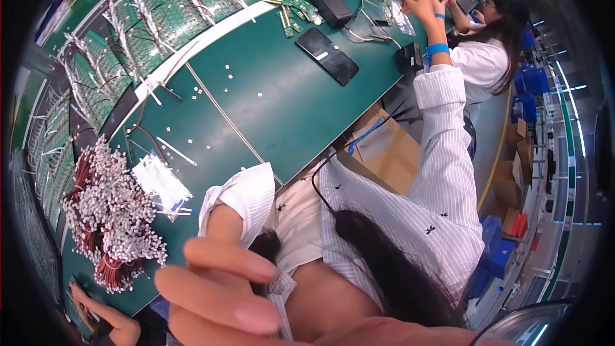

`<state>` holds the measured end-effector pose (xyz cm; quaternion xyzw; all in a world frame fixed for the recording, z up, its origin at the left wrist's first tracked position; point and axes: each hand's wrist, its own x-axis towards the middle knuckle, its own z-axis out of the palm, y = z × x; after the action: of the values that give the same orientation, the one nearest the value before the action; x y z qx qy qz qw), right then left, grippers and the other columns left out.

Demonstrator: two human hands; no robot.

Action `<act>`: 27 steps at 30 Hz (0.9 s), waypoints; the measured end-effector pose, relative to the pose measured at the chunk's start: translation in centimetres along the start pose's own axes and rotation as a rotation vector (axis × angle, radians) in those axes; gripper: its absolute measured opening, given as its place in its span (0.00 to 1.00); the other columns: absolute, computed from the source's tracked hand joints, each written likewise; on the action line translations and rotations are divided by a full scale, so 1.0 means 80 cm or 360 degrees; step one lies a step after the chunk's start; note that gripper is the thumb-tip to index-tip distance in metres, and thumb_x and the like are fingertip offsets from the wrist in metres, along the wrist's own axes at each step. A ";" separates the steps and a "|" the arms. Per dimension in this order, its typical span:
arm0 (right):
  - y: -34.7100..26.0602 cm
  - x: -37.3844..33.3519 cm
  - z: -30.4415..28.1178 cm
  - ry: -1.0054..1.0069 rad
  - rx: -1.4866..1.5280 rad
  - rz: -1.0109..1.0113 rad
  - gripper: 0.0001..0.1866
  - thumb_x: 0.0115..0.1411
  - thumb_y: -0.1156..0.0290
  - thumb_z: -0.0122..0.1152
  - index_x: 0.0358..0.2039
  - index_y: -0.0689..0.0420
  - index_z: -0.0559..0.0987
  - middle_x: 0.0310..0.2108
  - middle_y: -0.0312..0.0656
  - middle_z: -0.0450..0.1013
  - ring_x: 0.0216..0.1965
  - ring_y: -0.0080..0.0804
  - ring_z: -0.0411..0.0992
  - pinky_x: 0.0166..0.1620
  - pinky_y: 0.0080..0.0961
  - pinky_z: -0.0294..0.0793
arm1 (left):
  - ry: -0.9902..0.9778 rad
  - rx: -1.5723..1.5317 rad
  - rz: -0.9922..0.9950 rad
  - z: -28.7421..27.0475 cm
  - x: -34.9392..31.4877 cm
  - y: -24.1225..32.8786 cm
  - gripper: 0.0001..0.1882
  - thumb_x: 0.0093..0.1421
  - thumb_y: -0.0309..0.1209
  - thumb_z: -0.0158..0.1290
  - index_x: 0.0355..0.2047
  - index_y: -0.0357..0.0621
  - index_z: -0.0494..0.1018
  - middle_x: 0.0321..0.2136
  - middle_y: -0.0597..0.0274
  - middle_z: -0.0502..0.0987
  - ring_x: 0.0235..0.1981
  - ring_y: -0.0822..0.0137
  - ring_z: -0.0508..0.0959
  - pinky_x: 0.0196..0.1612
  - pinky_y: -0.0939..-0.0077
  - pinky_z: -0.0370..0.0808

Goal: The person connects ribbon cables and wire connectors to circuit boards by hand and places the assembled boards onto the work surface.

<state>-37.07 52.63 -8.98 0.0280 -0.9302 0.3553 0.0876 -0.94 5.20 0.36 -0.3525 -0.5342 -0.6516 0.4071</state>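
Observation:
Close to the camera, my left hand (218, 295) is raised, large in view at the lower edge. Its bent fingers are spaced apart, with nothing visible between them. My right arm, in a rolled striped sleeve with a blue wristband (438, 49), reaches to the far right of the table. There my right hand (416, 5) has curled fingers; whatever they hold is too small to make out. Just below them lies a shiny clear bag (402, 22). Nearby are thin green circuit boards (295, 9) and a black box-shaped device (330, 5).
On the green table (256, 90) lie a dark phone (327, 56) and small white connectors. Bundled red-brown wires with white ends (112, 218) sit at left, beyond racks of circuit boards (96, 77). A co-worker (490, 45) works at right; another person's hand (80, 298) shows lower left.

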 end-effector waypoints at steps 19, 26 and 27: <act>0.028 -0.007 0.042 0.0446 -0.0568 -0.0305 0.07 0.48 0.70 0.53 0.26 0.58 0.76 0.23 0.47 0.73 0.25 0.42 0.73 0.32 0.33 0.71 | -0.0135 0.0745 -0.0335 0.019 -0.032 -0.135 0.10 0.48 0.16 0.40 0.29 0.36 0.71 0.19 0.57 0.72 0.21 0.66 0.72 0.25 0.77 0.67; -0.016 0.007 0.079 0.0634 -0.0737 -0.0658 0.07 0.51 0.71 0.51 0.26 0.62 0.71 0.27 0.54 0.71 0.32 0.53 0.69 0.35 0.42 0.68 | -0.0370 0.1410 -0.0829 -0.063 -0.170 -0.239 0.07 0.49 0.20 0.43 0.25 0.41 0.71 0.20 0.58 0.73 0.23 0.62 0.74 0.28 0.71 0.69; -0.014 0.009 0.083 0.0621 -0.0728 -0.0673 0.07 0.51 0.71 0.51 0.26 0.62 0.71 0.27 0.54 0.71 0.32 0.53 0.69 0.35 0.42 0.68 | -0.0356 0.1425 -0.0836 -0.063 -0.168 -0.237 0.07 0.49 0.20 0.43 0.25 0.41 0.71 0.20 0.58 0.73 0.23 0.62 0.74 0.28 0.71 0.69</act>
<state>-38.63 47.38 -12.97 0.1309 -0.9251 0.1108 0.3389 -12.64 4.16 -20.32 -0.0658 -0.8707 -0.3981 0.2812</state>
